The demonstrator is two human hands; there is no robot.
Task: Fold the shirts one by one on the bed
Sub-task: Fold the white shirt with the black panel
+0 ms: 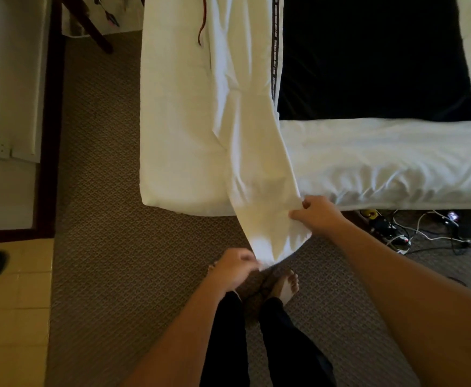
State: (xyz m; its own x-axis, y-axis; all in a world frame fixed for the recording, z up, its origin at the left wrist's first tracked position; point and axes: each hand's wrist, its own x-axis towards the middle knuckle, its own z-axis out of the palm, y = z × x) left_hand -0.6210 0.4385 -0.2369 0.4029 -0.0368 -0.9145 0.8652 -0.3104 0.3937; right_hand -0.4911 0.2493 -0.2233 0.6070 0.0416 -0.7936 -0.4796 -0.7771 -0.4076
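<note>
Head view looks straight down past 2 bare forearms to the near edge of the bed (382, 163), and the relation that matters is how the white shirt (245, 113) lies from the hands. It is stretched into a long narrow band whose long axis runs from the far top of the frame, across the white bedding, down over the mattress edge and off it toward the person's feet, leaning slightly to the right as it comes near. Its far part rests on the bed just left of a dark navy cloth (368, 57), with a black patterned trim strip (274, 65) along the shirt's right edge; its near end hangs clear of the mattress over the carpet (103, 247). Both hands are clamped on that near end. The right hand (316, 213) pinches the right edge of the fabric close beside the bed's edge, thumb and fingers curled onto the cloth. The left hand (235, 268) grips the lowest corner, lower and nearer the body; it is blurred, so the exact finger placement is unclear. The hands sit apart, at the ends of the hem. Since the shirt's bulk lies ahead of and beyond both hands, the next move probably means carrying this end forward along that axis onto the bed; the right hand is nearer the mattress. A tangle of cables (413, 233) lies on the floor to the right.
</note>
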